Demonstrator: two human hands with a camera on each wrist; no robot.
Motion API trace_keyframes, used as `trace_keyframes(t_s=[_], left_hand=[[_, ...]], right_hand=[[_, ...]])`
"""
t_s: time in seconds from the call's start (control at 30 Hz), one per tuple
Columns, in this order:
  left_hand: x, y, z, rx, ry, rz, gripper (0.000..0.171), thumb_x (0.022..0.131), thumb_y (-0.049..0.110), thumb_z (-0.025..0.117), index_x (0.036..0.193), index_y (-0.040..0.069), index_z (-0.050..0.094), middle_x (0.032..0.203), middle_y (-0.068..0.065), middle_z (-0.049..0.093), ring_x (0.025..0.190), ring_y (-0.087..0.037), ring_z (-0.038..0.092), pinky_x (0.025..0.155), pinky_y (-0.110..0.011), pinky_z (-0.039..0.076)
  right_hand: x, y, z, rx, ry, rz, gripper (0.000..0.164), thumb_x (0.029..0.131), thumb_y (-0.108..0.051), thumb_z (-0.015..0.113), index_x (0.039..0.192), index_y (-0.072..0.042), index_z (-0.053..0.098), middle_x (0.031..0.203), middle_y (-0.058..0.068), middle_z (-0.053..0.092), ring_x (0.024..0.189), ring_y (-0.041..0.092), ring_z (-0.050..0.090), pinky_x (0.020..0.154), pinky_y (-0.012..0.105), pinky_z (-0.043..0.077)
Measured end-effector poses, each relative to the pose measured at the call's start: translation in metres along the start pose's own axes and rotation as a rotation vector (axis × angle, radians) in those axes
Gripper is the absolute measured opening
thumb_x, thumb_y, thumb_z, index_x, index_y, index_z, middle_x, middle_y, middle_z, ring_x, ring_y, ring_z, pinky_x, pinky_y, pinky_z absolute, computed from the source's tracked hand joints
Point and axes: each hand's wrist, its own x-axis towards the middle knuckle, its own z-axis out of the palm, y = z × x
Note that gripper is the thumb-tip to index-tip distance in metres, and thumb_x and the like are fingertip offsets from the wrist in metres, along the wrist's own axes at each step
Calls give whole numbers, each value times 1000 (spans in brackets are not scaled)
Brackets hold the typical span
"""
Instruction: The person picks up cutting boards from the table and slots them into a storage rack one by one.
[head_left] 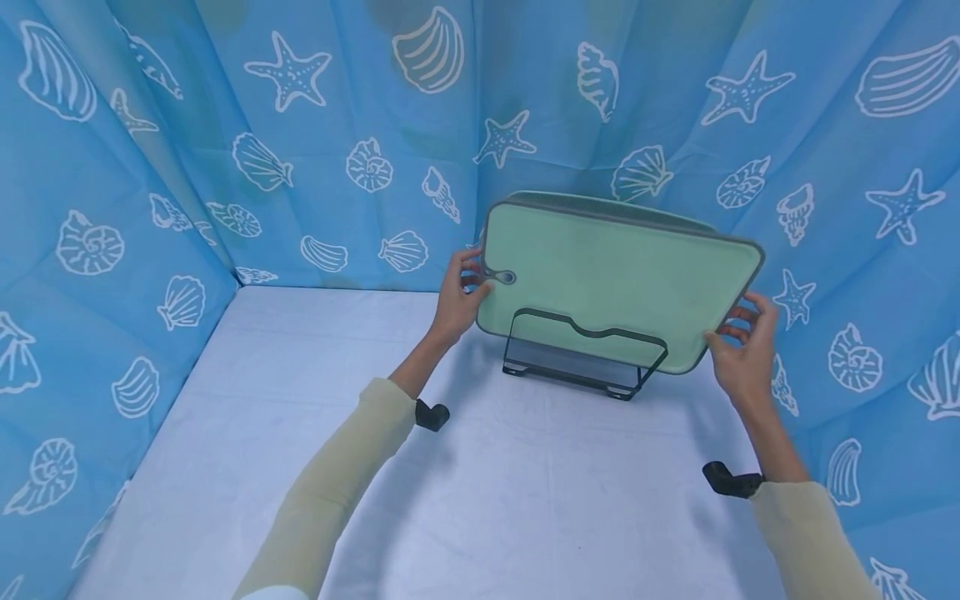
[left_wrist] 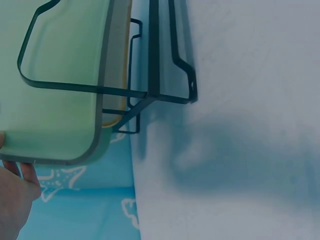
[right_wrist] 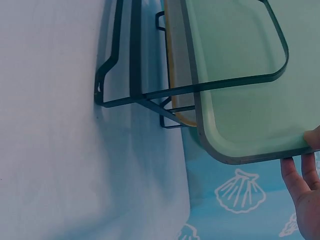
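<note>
A green cutting board (head_left: 615, 275) with a dark grey rim and a small hole near its left end stands in a black wire rack (head_left: 558, 377), behind the front loop. Its lower edge is above the rack's base bars. My left hand (head_left: 455, 304) pinches the board's left edge, thumb on the front face and fingers behind. At the opposite edge, my right hand (head_left: 742, 362) grips in the same way. Both wrist views show another board with a yellowish edge (left_wrist: 119, 75) just behind, sitting lower in the rack.
The rack stands on a white-covered table (head_left: 300, 400), near its back edge. A blue curtain (head_left: 330, 208) with white shells and starfish hangs close behind and along both sides. Black wrist mounts (head_left: 431, 415) sit on both forearms.
</note>
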Motion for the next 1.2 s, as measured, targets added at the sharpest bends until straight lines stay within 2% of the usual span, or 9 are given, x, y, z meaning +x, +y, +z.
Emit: trace_keyframes(t_s=[0.2, 0.37, 0.5, 0.57, 0.77, 1.03, 1.2], left_hand=[[-4, -9, 2, -12, -5, 5, 52, 95, -6, 61, 141, 12, 45, 119, -14, 49, 108, -30, 57, 88, -40, 52], [-8, -13, 3, -24, -9, -12, 52, 95, -6, 60, 141, 10, 44, 119, -15, 49, 108, -30, 57, 88, -38, 53], [-12, -15, 3, -25, -6, -24, 52, 95, -7, 60, 142, 9, 44, 119, -16, 49, 109, -30, 58, 89, -37, 52], [-14, -17, 3, -23, -4, -25, 53, 95, -7, 60, 142, 9, 44, 119, -16, 50, 109, -30, 58, 89, -38, 53], [-17, -20, 4, -31, -7, -37, 52, 95, -7, 60, 142, 10, 44, 119, -16, 49, 110, -30, 57, 89, -39, 53], [-18, -21, 4, -22, -10, -53, 52, 95, -7, 60, 141, 10, 45, 119, -15, 49, 109, -29, 57, 87, -39, 53], [-17, -22, 4, -24, -11, -38, 52, 94, -8, 60, 141, 10, 45, 117, -15, 49, 109, -29, 57, 87, -39, 52]], right_hand=[[-3, 9, 3, -3, -2, 3, 74, 95, 5, 58, 152, -27, 24, 124, 1, 43, 98, 8, 51, 78, 20, 46], [-9, 15, 6, 5, 5, -16, 74, 94, 7, 59, 151, -26, 24, 122, -2, 44, 97, 7, 52, 79, 19, 46], [-18, 0, 5, 42, 2, -38, 72, 92, 12, 57, 149, -17, 27, 119, 0, 44, 95, 9, 53, 79, 18, 45], [-18, 0, 6, 53, 3, -37, 71, 91, 13, 57, 149, -16, 27, 119, 1, 44, 95, 10, 53, 79, 18, 45], [-14, 25, 11, 28, 16, -27, 75, 93, 10, 60, 151, -23, 26, 119, -2, 45, 95, 9, 53, 79, 17, 46], [-17, 29, 13, 26, 20, -56, 75, 93, 8, 60, 151, -24, 26, 120, 0, 46, 95, 7, 53, 79, 16, 46], [-17, 30, 12, 32, 20, -52, 76, 92, 10, 60, 152, -23, 25, 120, -1, 46, 95, 7, 54, 78, 14, 46]])
